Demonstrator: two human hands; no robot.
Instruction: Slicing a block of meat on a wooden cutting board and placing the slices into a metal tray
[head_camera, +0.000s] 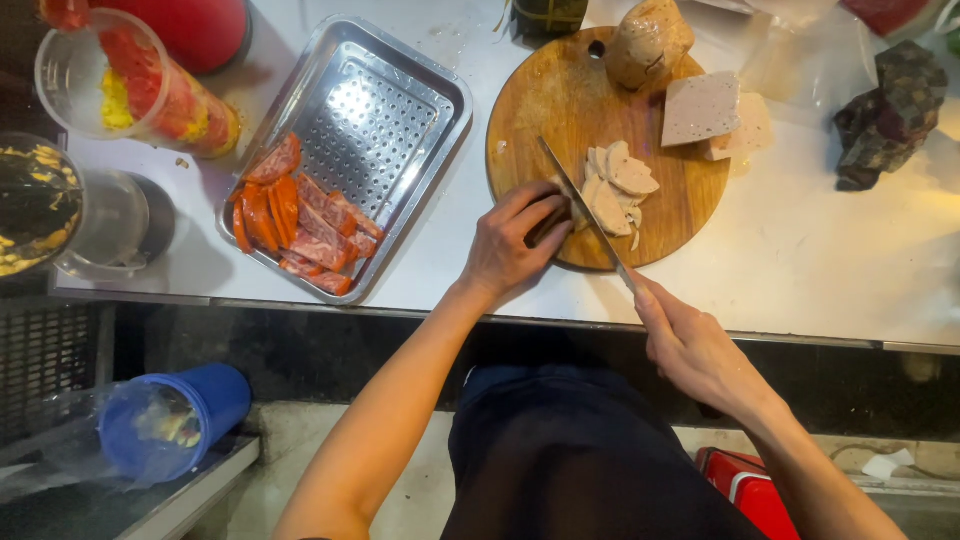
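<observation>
The right hand (695, 350) grips a knife (585, 212), its blade over pale meat slices (615, 185) on a round wooden cutting board (560, 100). The left hand (510, 245), fingers curled, presses the meat beside the blade. A metal tray (400, 100) of red sausage slices (300, 215) sits nearby.

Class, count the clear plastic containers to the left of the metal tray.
2: one container of red and yellow food lies tipped at top left; another stands below it at the frame's edge.

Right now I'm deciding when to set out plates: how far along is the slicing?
Done: red sausage slices lie in the metal tray, and a pile of pale slices sits on the round board. In hand: the left hand steadies the piece being cut while the right hand works the knife. Left: a pale block and a wrapped roll remain whole.
</observation>
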